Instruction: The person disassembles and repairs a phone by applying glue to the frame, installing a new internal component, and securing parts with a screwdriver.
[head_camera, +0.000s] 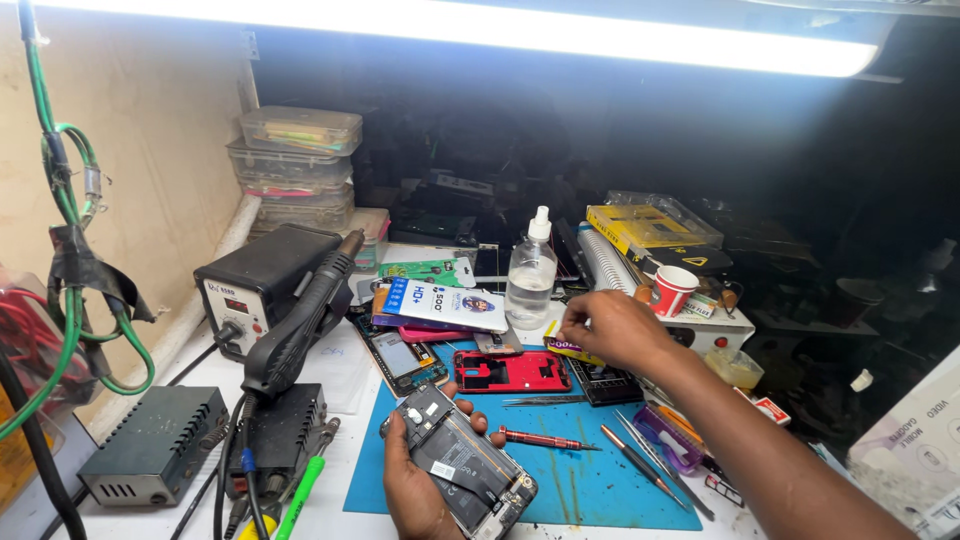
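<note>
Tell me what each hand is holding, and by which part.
Left hand grips the opened phone by its long sides. Right hand reaches among items; what it holds can't be told.

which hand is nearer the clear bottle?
Right. The right hand hovers just right of and below the clear bottle; the left hand holds the opened phone far nearer the camera.

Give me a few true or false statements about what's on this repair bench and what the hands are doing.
1. The left hand holds an opened phone. True.
2. The right hand grips the red screwdriver. False: it lies on the blue mat, and the hand reaches toward a small yellow packet.
3. A clear bottle stands behind the red phone frame. True.
4. The paper cup is green. False: it is red and white.
</note>
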